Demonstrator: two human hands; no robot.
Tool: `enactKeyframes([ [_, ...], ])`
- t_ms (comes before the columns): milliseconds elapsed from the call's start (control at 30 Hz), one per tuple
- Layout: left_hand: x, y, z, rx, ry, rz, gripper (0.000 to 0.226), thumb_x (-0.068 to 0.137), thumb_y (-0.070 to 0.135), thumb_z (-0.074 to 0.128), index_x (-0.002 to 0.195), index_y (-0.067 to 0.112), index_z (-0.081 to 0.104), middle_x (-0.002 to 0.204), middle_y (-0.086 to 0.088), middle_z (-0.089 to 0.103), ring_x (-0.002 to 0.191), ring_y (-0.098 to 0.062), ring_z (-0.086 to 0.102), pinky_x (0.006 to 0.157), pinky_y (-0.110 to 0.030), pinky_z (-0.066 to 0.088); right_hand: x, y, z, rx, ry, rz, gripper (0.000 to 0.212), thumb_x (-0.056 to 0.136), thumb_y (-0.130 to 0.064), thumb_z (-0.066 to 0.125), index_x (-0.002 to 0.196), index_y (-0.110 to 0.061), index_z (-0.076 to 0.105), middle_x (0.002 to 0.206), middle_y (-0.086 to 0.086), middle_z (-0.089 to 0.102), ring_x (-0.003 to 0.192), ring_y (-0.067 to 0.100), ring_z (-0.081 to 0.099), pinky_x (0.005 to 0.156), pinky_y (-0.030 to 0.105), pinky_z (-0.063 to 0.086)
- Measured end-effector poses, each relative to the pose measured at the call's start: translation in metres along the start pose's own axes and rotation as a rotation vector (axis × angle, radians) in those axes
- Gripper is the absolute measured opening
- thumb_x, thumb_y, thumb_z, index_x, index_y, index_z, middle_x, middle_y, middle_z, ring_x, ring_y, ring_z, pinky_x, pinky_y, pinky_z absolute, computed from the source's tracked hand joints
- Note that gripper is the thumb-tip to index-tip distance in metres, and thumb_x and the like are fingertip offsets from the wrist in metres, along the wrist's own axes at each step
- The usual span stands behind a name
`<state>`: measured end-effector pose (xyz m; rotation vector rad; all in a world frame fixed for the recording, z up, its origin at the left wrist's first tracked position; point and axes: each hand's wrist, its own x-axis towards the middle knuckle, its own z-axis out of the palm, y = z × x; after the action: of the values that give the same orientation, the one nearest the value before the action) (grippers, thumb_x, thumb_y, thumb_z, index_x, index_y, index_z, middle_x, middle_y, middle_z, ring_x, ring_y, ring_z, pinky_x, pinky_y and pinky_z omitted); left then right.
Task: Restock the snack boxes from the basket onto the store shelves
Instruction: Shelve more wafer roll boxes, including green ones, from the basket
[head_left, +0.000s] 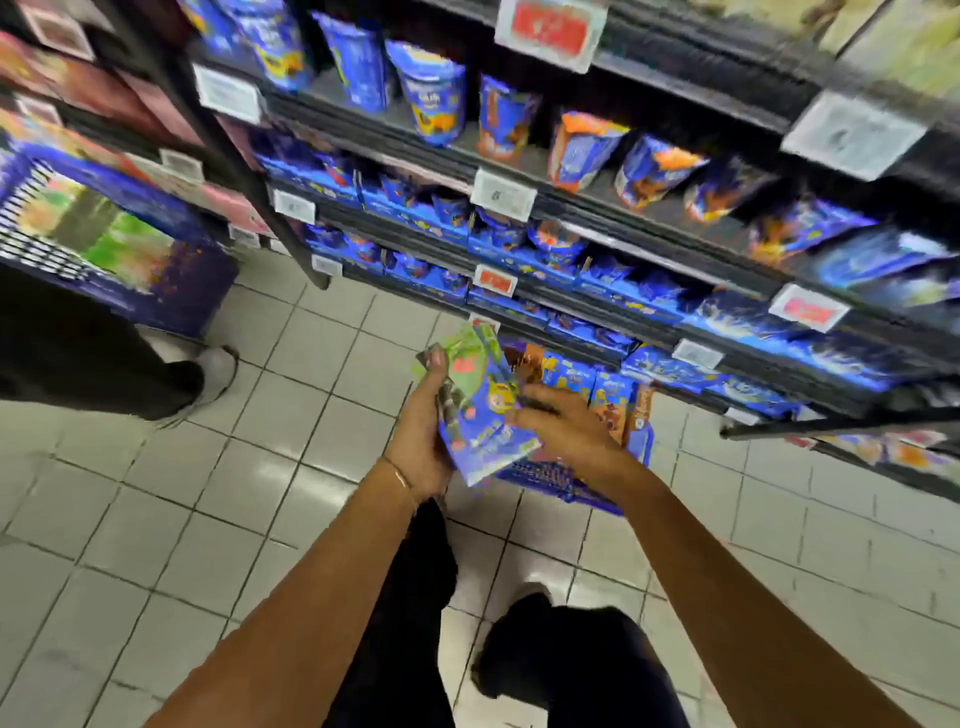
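Observation:
My left hand (423, 431) grips a stack of blue and green snack boxes (480, 410) from the left side, thumb up along the edge. My right hand (558, 423) lies on the stack's right edge, fingers curled over it. Just behind and below the hands a blue basket (566, 480) stands on the floor with several orange and blue snack boxes (597, 387) upright in it. The black store shelves (597, 208) run from the centre to the right, stocked with blue packs and tubs. The frame is motion blurred.
A second blue basket (171, 291) with green and orange packs stands at the left by another shelf unit. Another person's dark trouser leg and white shoe (215, 371) are at the left. White floor tiles (260, 493) lie around; my own legs and black shoe (524, 639) show below.

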<state>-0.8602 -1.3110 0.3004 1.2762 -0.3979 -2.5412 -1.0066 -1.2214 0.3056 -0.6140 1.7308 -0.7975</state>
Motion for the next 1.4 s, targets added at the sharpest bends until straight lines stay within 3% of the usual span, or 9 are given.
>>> enactKeyframes([
  [133,-0.060,0.055,0.050,0.033,-0.043,0.111,0.075,0.095,0.070,0.043,0.131,0.009,0.069,0.136,-0.024,0.062,0.112,-0.036,0.066,0.110,-0.050,0.050,-0.044,-0.079,-0.004,0.249,-0.108,-0.023,0.043,0.096,-0.016,0.063,0.098,-0.058,0.072,0.099,-0.029,0.072,0.090,-0.013,0.066,0.068,0.012,0.052],
  [300,-0.104,0.109,0.092,0.055,-0.140,0.269,0.089,0.095,0.068,0.041,0.158,0.005,0.042,0.153,-0.025,0.050,0.136,-0.042,0.051,0.115,-0.054,0.042,-0.070,-0.145,0.006,0.490,0.046,-0.207,0.052,0.069,-0.015,0.086,0.112,-0.034,0.065,0.115,0.000,0.072,0.090,0.017,0.070,0.072,0.033,0.056],
  [400,-0.120,0.138,0.099,0.098,-0.211,0.362,0.072,0.086,0.071,0.060,0.134,0.019,0.072,0.131,-0.012,0.073,0.118,-0.029,0.071,0.095,-0.046,0.059,-0.082,-0.184,-0.012,0.615,0.183,-0.292,0.063,0.058,-0.007,0.088,0.114,-0.020,0.062,0.101,0.016,0.067,0.087,0.025,0.065,0.082,0.044,0.045],
  [533,-0.137,0.201,0.111,0.281,-0.293,0.440,0.097,0.057,0.076,0.087,0.132,0.018,0.065,0.131,-0.011,0.072,0.107,-0.027,0.073,0.089,-0.046,0.059,-0.107,-0.234,-0.068,0.492,0.099,-0.499,0.063,0.069,-0.003,0.073,0.128,-0.022,0.063,0.139,0.017,0.059,0.116,0.031,0.062,0.096,0.051,0.048],
  [667,-0.152,0.252,0.156,0.785,-0.422,0.465,0.107,0.055,0.072,0.091,0.142,0.020,0.056,0.141,-0.009,0.067,0.110,-0.019,0.073,0.094,-0.041,0.055,-0.131,-0.285,-0.103,0.196,0.064,-0.567,0.072,0.074,-0.006,0.078,0.139,-0.028,0.056,0.122,-0.004,0.071,0.115,0.014,0.067,0.088,0.031,0.057],
  [800,-0.159,0.242,0.201,1.081,-0.658,0.418,0.066,0.078,0.028,0.087,0.139,0.019,0.063,0.133,-0.012,0.072,0.120,-0.027,0.070,0.101,-0.041,0.057,-0.140,-0.326,-0.113,0.185,0.180,-0.594,0.074,0.068,-0.016,0.086,0.135,-0.025,0.055,0.111,0.018,0.072,0.101,0.038,0.071,0.084,0.050,0.059],
  [1000,-0.171,0.224,0.264,0.793,-0.437,0.760,0.038,0.074,0.042,0.083,0.108,0.025,0.079,0.111,-0.003,0.080,0.101,-0.019,0.076,0.084,-0.034,0.059,-0.155,-0.344,-0.132,0.408,0.293,-0.691,0.075,0.071,-0.018,0.087,0.137,-0.015,0.050,0.126,0.010,0.066,0.098,0.022,0.073,0.075,0.033,0.059],
  [1133,-0.178,0.230,0.306,0.778,-0.250,0.869,0.058,0.086,0.080,0.058,0.101,0.028,0.077,0.104,0.007,0.080,0.099,-0.020,0.075,0.091,-0.037,0.060,-0.163,-0.345,-0.157,0.408,0.299,-0.766,0.052,0.080,0.002,0.080,0.125,-0.013,0.059,0.115,0.001,0.073,0.097,0.010,0.072,0.073,0.023,0.058],
  [1400,-0.187,0.243,0.357,0.751,-0.074,1.131,0.054,0.106,0.051,0.053,0.122,0.001,0.065,0.120,-0.015,0.074,0.115,-0.039,0.069,0.103,-0.064,0.051,-0.183,-0.360,-0.225,0.552,0.428,-0.875,0.045,0.086,0.005,0.070,0.127,-0.003,0.054,0.103,0.007,0.069,0.082,0.024,0.063,0.078,0.047,0.057],
])
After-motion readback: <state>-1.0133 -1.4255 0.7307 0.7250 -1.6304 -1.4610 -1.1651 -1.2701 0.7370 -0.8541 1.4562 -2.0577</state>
